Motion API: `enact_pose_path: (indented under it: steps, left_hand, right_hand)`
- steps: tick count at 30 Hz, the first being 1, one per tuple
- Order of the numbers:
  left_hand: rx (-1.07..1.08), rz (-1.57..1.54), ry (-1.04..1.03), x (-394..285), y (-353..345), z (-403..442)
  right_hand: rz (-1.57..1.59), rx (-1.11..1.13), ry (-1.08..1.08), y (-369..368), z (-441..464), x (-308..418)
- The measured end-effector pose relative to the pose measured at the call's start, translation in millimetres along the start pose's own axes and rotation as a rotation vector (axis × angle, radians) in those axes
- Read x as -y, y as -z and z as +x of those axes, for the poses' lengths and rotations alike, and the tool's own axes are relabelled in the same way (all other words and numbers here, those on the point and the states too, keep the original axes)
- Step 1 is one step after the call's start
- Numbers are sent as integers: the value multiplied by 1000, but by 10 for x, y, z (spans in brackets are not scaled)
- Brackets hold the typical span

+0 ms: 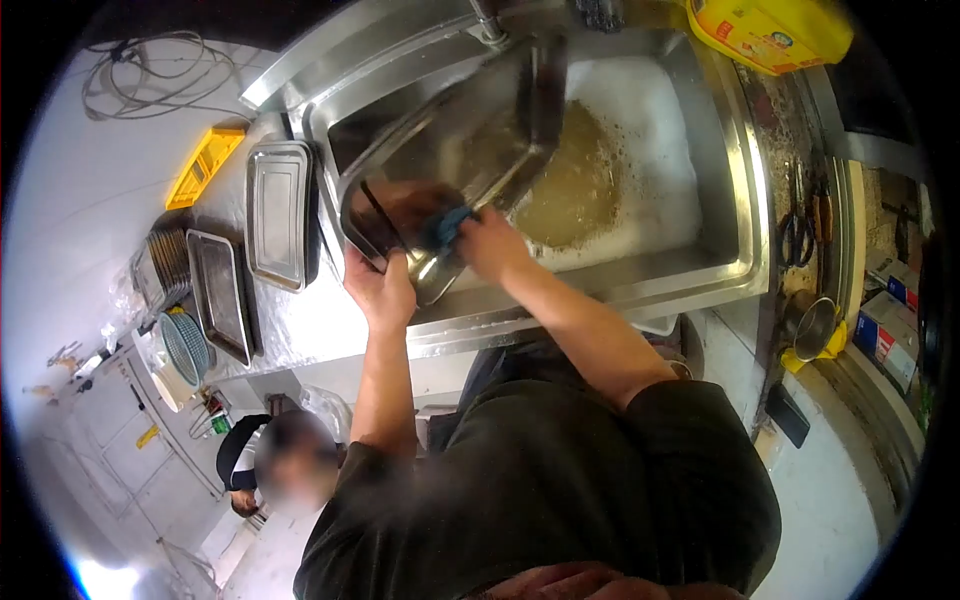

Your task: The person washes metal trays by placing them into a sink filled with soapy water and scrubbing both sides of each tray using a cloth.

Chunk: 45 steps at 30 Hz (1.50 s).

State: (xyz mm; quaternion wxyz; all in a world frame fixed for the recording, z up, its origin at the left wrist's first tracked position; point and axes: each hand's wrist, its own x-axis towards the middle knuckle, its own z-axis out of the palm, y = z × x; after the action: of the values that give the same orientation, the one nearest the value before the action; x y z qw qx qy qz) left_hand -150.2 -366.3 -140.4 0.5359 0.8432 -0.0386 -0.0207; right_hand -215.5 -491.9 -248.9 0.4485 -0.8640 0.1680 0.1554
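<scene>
A deep rectangular metal pan point(490, 130) is tilted over the steel sink point(740, 200). My left hand point(383, 290) grips its near left corner, thumb on the rim. My right hand point(487, 243) holds a blue-green scrubbing cloth point(447, 228) against the pan near that corner; the cloth is slightly blurred. Murky brown water with white foam point(640, 130) fills the sink beyond and to the right of the pan. The far end of the pan reaches close to the faucet point(487, 25).
Left of the sink lie metal trays point(280, 215), a darker tray point(222, 295), a yellow plastic holder point(205, 168) and a blue basket point(183, 348). A yellow jug point(770, 35) stands at the upper right, scissors point(797, 240) and a metal cup point(812, 325) at right. Another person point(295, 462) is at lower left.
</scene>
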Motion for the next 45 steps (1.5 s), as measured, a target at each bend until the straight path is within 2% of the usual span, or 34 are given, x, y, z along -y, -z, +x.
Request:
enact_pose_path:
  steps: [2,4,6,7,9,11,14,16,19,22,23,27,30,33,37,39,41,43,45]
  left_hand:
    - [46,-2,-14,-25,58,-41]
    - [65,-51,10,-52,96,-44]
    - [80,-80,32,-189,139,-116]
    - [81,-81,35,-184,140,-142]
    - [88,-79,43,-150,145,-191]
    - [52,-115,3,-107,99,-194]
    - [18,-47,-32,-102,17,-157]
    - [40,16,-40,-76,-3,-138]
    - [69,-2,56,-24,41,-142]
    - [32,-248,77,-39,104,-162]
    - [27,-265,71,-52,103,-168]
    - [8,-324,66,-114,98,-166]
    - [23,-306,46,-124,64,-116]
    - [13,-232,16,-66,74,-54]
    - [13,-246,100,185,189,139]
    - [18,-109,52,244,202,117]
    - [-24,-94,41,165,123,109]
    - [-24,-80,63,278,164,129]
    - [-28,-64,66,338,165,148]
  right_hand:
    - [-54,39,-103,252,104,-148]
    - [-240,-63,-22,20,450,-798]
    - [-297,-65,44,126,747,-1299]
    - [-352,-9,31,360,777,-1321]
    - [-275,16,-80,504,902,-1352]
    - [-18,-57,-280,355,1084,-1548]
    - [286,-527,-211,214,903,-1017]
    - [375,-852,21,345,662,-355]
    - [405,-1088,151,529,811,-16]
    - [265,-978,40,765,1143,-334]
    - [295,-837,-137,820,1141,-391]
    - [121,-786,-128,412,1198,-772]
    - [119,-318,-220,348,1122,-863]
    - [246,-268,-329,40,1433,-1284]
    - [-78,114,-102,172,1216,-1338]
    - [-262,280,-249,288,1113,-1451]
    - [-480,256,-399,396,947,-1701]
    - [-377,-228,-572,311,755,-2016]
    - [-291,-88,-596,251,795,-2173]
